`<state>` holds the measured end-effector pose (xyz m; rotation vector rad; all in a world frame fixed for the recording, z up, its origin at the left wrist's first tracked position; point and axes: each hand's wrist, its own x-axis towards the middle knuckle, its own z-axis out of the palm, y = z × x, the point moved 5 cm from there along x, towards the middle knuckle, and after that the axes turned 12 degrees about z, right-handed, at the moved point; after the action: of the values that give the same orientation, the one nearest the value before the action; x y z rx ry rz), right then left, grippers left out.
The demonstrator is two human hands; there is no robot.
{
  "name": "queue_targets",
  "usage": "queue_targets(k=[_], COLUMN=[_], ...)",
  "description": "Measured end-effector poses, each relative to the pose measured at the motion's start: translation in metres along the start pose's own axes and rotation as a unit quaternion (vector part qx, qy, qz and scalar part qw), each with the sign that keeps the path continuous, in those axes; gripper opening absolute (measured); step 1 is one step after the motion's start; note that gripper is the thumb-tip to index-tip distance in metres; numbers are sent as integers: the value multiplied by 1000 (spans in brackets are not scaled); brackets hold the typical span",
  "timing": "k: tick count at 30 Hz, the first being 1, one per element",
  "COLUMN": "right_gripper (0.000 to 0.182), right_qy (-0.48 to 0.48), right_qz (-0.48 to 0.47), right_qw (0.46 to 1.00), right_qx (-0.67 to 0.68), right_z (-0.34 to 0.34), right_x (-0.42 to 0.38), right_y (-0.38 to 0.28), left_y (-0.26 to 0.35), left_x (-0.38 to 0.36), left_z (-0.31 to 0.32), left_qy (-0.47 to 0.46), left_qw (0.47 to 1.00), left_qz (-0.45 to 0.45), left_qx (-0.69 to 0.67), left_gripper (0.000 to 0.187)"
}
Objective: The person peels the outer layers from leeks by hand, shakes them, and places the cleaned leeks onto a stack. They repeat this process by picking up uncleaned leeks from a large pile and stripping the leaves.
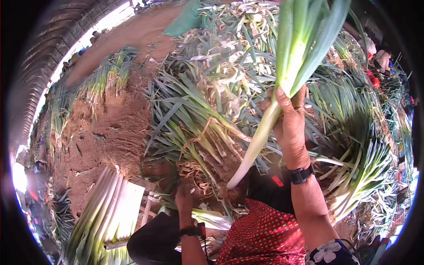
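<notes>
My right hand (pixel 289 112) is closed around a large green onion (pixel 260 132), gripping it where the white stalk turns into leaves. The onion slants across the view, its root end low near my lap and its broad green leaves rising past the top edge. My left hand (pixel 184 198) is low in the middle, in shadow, close to dry peelings (pixel 201 179) on the ground. Its fingers are too dark to make out, and I see nothing clearly held in it.
Untrimmed green onions (pixel 198 119) lie heaped in front of me, with more piles at right (pixel 366 176) and far left (pixel 108 79). Cleaned white stalks (pixel 104 212) are stacked at lower left. A red patterned apron (pixel 265 234) covers my lap. A green sack (pixel 185 20) lies at the back.
</notes>
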<state>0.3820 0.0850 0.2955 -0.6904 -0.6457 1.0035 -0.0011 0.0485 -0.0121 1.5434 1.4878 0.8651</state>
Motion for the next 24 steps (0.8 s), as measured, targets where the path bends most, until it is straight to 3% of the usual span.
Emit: queue_targets(k=[3,5,6,7,9,11,13,15,17,19,22,24], right_gripper=[64,55,57,67,67,63,60,48,42,47,47,46], right_qy=[-25,-50,-64,-137,-187,-186,-181,-188,-148,-150,-150,-150], right_qz=[46,94,85,130,250,247,245,328,331,345,352,348], right_qw=[998,994,993,968,925,927,929,913,918,923,923,925], right_qx=[19,30,43,163,215,212,208,154,157,75,32,27], right_z=[18,28,36,47,55,57,46,38,41,43,50,53], right_x=[-11,-22,-28,-32,-40,-37,-33,-32,-38,-42,-49,-50], right_y=[13,21,25,30,28,33,41,56,58,65,74,79], left_y=[156,235,270,293,287,274,254,252,254,279,288,288], left_x=[6,-4,-12,-16,-18,-25,-27,-29,-31,-24,-9,-2], left_z=[21,40,54,60,64,60,63,61,58,51,42,43], left_qy=[-38,-48,-26,1,26,40,-150,-188,-214,-203,-61,-30], left_qw=[980,945,938,926,925,922,934,939,860,854,891,889], left_qz=[167,323,345,371,380,384,222,169,132,163,247,228], left_qx=[-98,-10,23,60,14,-35,-238,-231,-443,-450,-376,-396], left_gripper=[62,63,60,57,55,54,52,51,48,48,42,39])
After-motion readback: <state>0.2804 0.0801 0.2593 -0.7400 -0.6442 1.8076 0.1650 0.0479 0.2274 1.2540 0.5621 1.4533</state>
